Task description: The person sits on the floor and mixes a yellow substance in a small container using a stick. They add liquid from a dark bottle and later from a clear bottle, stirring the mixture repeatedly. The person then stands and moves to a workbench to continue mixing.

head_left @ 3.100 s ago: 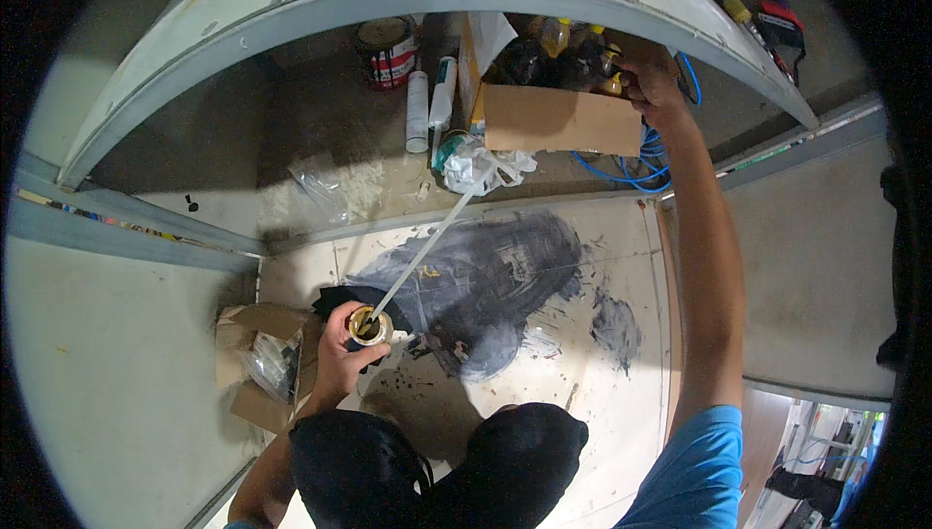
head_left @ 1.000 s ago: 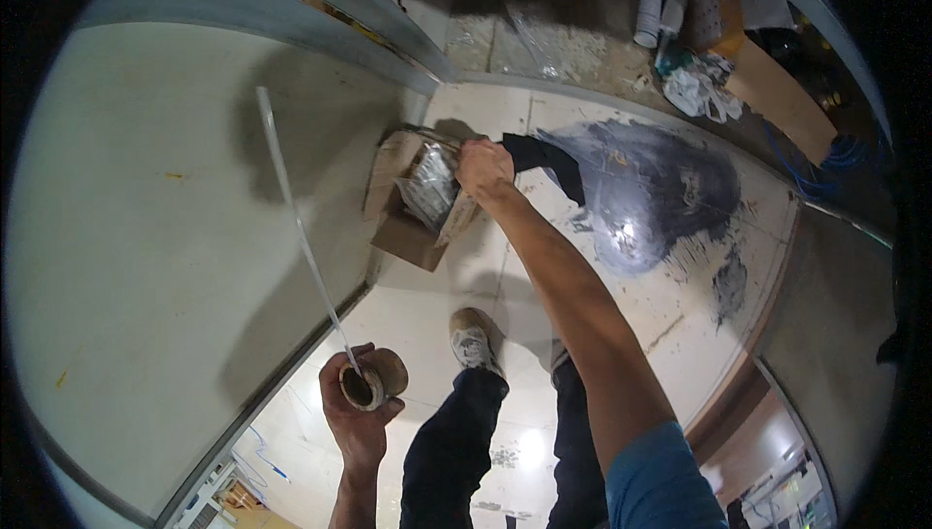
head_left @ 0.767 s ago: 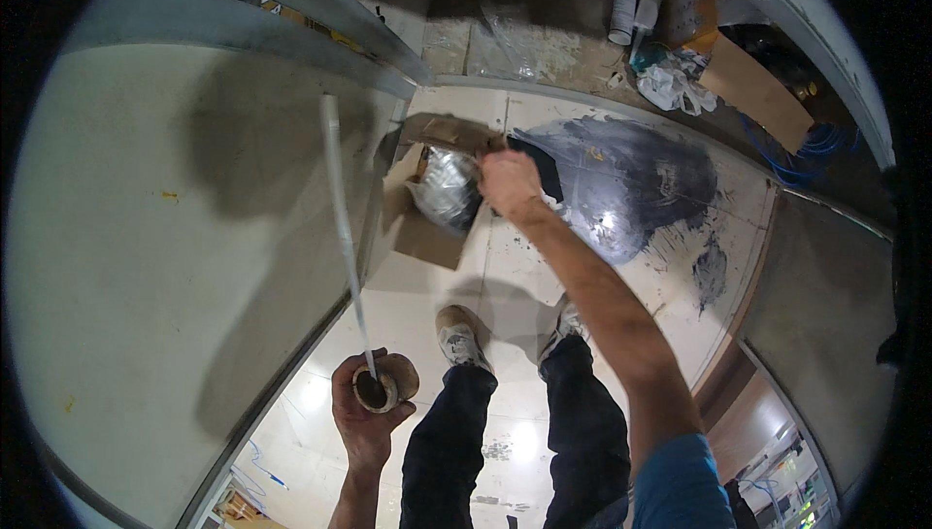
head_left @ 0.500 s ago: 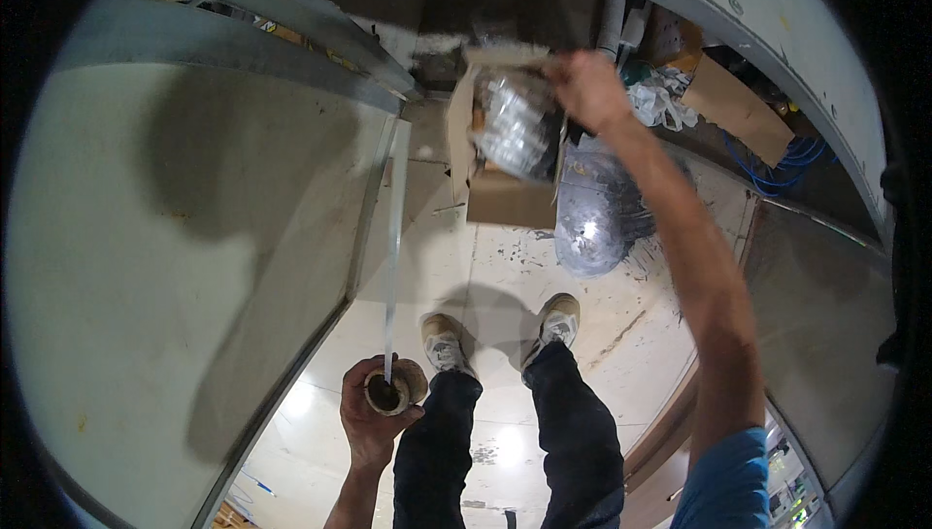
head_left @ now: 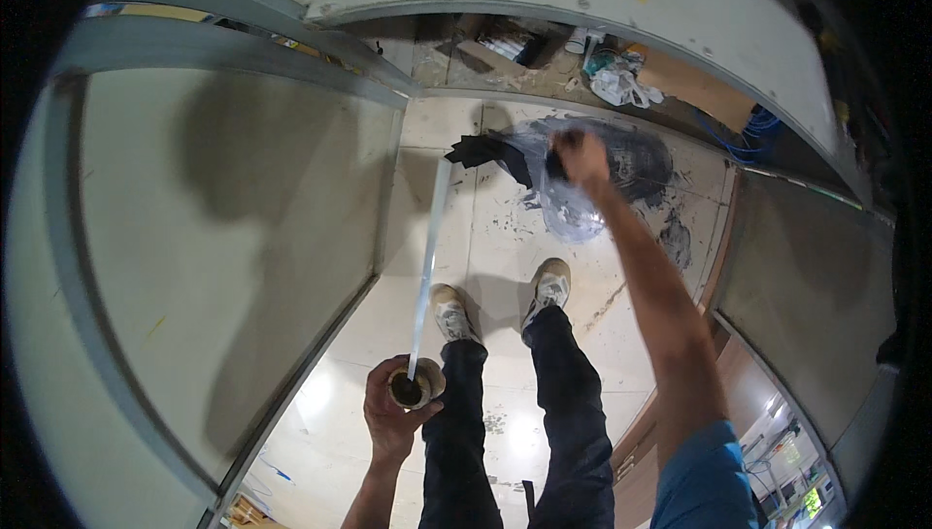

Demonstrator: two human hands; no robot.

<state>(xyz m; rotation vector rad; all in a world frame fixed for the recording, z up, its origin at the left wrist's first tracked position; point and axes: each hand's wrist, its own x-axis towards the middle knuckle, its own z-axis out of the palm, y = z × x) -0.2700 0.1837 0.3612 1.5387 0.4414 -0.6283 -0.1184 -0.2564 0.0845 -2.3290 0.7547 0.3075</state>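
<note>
My left hand (head_left: 393, 411) wraps round a small, pale round cup (head_left: 434, 380) with a dark inside. A long, flat white strip (head_left: 429, 267) runs from its mouth toward the far floor. My right hand (head_left: 582, 158) is stretched out low over the far floor, with its fingers curled and blurred. Something dark shows at its fingertips, but I cannot make it out. To its left lies or hangs a black, jagged-edged piece (head_left: 488, 152), close to the strip's far end. Beneath my right hand, a dark grey smeared patch (head_left: 641, 162) covers the floor.
Under the far ledge are an open brown box (head_left: 485, 58), a crumpled white plastic bag (head_left: 621, 82), a cardboard sheet (head_left: 694, 87) and blue cable (head_left: 743, 136). Pale panels (head_left: 243, 238) rise on the left. My shoes (head_left: 551, 286) stand on the pale floor.
The cardboard box has gone from the middle of the far floor; a box shows under the ledge. My right hand is lower, over the smear. The black piece has come into sight.
</note>
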